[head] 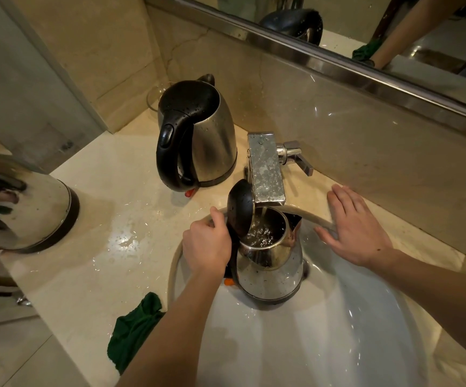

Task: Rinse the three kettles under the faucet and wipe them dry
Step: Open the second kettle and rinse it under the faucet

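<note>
**Rinsing stage, read from left to right; places are given from the faucet point(266, 174).**

- **Far left:** one kettle point(22, 202) sits on the wet tabletop point(100, 191).
- **Left and nearer the viewer:** a green cloth point(134, 331) lies crumpled beside the sink point(338, 331).
- **Just left:** a second kettle point(198, 141) stands with its lid closed, beaded with drops.
- **Directly beneath:** the third kettle point(271, 263) stands in the sink with its lid raised, and water runs into its mouth.
- **Left hand point(206, 247):** its grip is closed round this kettle's handle.
- **Right of the faucet:** the right hand point(357, 227) lies over the sink rim below the lever point(299, 157). Its grip is fully open, fingers straight and spread, holding nothing. Contact with the rim cannot be confirmed.

The step in hand appears to be rinsing the third kettle's interior. The next move probably calls for closing the lever with the free hand. After that the kettle would be tipped to empty it and the cloth picked up for drying.
</note>
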